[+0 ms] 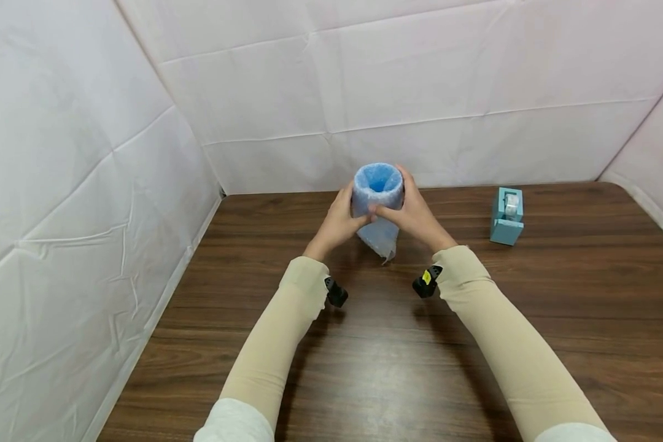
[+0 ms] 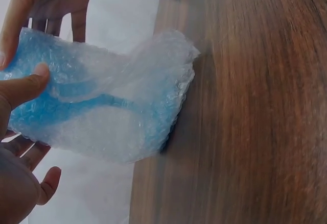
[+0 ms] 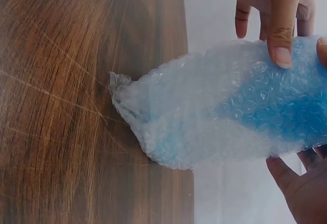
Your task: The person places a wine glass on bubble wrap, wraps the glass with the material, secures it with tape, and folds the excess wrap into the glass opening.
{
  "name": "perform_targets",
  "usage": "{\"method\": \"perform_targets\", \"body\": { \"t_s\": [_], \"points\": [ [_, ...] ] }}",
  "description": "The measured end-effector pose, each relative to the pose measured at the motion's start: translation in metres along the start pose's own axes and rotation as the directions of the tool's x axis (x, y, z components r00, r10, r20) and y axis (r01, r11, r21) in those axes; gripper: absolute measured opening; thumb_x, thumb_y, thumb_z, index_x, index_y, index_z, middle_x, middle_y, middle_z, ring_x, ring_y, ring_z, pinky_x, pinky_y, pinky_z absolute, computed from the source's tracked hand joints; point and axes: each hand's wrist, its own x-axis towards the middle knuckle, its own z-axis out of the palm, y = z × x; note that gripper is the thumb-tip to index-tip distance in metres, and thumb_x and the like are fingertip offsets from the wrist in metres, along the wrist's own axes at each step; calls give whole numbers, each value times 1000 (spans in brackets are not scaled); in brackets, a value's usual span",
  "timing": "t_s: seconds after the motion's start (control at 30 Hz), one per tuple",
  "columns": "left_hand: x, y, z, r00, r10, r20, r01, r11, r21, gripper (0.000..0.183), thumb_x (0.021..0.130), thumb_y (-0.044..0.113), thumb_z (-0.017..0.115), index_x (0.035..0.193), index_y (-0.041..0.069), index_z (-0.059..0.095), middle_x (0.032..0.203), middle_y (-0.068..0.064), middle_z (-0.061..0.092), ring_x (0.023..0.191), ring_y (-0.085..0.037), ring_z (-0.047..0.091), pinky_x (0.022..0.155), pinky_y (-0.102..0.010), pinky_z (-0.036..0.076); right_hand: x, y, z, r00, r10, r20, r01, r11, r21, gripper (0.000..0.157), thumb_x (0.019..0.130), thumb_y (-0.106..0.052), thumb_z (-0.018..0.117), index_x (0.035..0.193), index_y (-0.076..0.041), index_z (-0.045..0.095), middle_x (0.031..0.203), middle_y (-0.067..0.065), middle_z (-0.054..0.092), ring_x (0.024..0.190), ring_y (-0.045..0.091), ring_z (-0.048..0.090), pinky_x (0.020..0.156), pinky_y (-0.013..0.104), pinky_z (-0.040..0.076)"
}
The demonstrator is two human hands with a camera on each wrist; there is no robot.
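Note:
Both hands hold a bubble-wrapped blue cylinder [image 1: 379, 195] near the back edge of the table, its round open top facing up. My left hand [image 1: 336, 224] grips its left side and my right hand [image 1: 414, 212] its right side, with the thumbs across the front. Clear bubble wrap [image 3: 184, 101] surrounds the blue body and extends below it, ending in a loose, pointed corner. In the left wrist view, the wrap's lower end [image 2: 176, 81] is close to the tabletop; contact cannot be told. What the blue thing is underneath cannot be made out.
A teal tape dispenser [image 1: 506, 218] with a roll of clear tape stands at the right rear of the brown wooden table [image 1: 376, 368]. White cloth walls [image 1: 409, 80] enclose the back and sides. Each wrist carries a small black camera [image 1: 426, 282].

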Motion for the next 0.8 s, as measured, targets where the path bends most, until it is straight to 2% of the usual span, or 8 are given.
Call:
{"method": "perform_targets", "body": {
  "t_s": [0.23, 0.4, 0.53, 0.7, 0.8],
  "points": [
    [-2, -5, 5, 999, 9, -34, -10, 1000, -25, 89, 90, 23, 69, 156, 15, 9, 153, -13, 30, 140, -26, 33, 111, -42, 36, 2, 0, 1, 1000, 4, 12, -4, 1000, -23, 100, 83, -30, 76, 155, -19, 8, 155, 14, 23, 141, 33, 29, 112, 55, 28],
    [-3, -5, 6, 999, 26, -32, -26, 999, -21, 89, 91, 20, 67, 156, 13, 6, 157, -13, 24, 143, -27, 28, 113, -41, 32, 0, 0, 1, 999, 49, 22, -48, 998, -38, 114, 82, -36, 76, 154, -20, -12, 162, 10, -1, 148, 31, 11, 118, 52, 15],
    [-4, -3, 6, 1000, -1, -18, 1, 1000, -14, 93, 91, 21, 66, 155, 9, 1, 159, -15, 17, 146, -27, 23, 115, -41, 29, -1, 0, 1, 998, 65, 19, -64, 997, -47, 123, 79, -39, 78, 152, -23, -21, 161, 3, -15, 149, 26, 0, 119, 50, 9],
    [-9, -2, 4, 1000, -26, 6, 26, 1000, -6, 96, 92, 29, 65, 155, 9, -5, 161, -14, 10, 148, -27, 17, 117, -42, 26, -4, 2, 0, 998, 55, 9, -54, 997, -56, 127, 77, -39, 80, 151, -24, -22, 161, 7, -14, 149, 26, -2, 119, 51, 9],
    [-14, -1, 3, 999, -30, 13, 30, 999, 27, 93, 94, 34, 61, 155, 13, -6, 162, -12, 7, 148, -28, 13, 116, -51, 22, -8, 3, -1, 999, 41, -3, -41, 997, -71, 125, 78, -42, 79, 151, -26, -22, 162, 11, -5, 149, 27, 2, 119, 52, 12]
  ]
}}
